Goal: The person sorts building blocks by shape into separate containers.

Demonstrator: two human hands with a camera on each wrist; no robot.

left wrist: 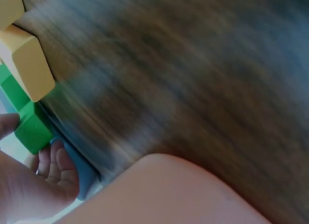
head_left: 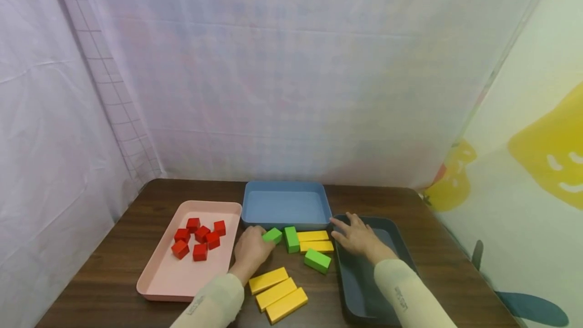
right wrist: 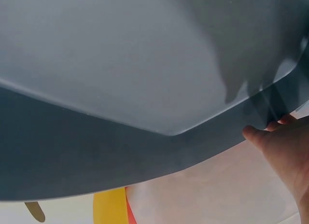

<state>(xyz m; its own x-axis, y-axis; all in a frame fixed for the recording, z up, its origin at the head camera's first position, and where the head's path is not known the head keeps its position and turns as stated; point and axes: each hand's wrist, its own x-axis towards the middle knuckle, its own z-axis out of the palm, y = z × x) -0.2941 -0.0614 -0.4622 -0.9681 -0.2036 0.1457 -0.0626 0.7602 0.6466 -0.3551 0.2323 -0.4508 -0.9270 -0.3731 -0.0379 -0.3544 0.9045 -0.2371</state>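
My left hand (head_left: pixel 252 248) pinches a green block (head_left: pixel 272 236) between thumb and fingers, just in front of the blue tray (head_left: pixel 287 209). In the left wrist view this green block (left wrist: pixel 34 130) shows at the fingertips, with yellow blocks (left wrist: pixel 31 64) close by. A second green block (head_left: pixel 292 240) stands just to its right, beside two yellow blocks (head_left: pixel 315 241) lying flat. Another green block (head_left: pixel 317 260) lies nearer the dark grey tray (head_left: pixel 364 295). Over the far left part of that tray is my right hand (head_left: pixel 357 238), fingers spread and holding nothing.
On the left sits a pink tray (head_left: pixel 159 272) holding several red cubes (head_left: pixel 200 236). Three yellow blocks (head_left: pixel 276 293) lie side by side at the front of the brown table (head_left: pixel 437 267). White cloth (head_left: pixel 291 75) hangs behind the table.
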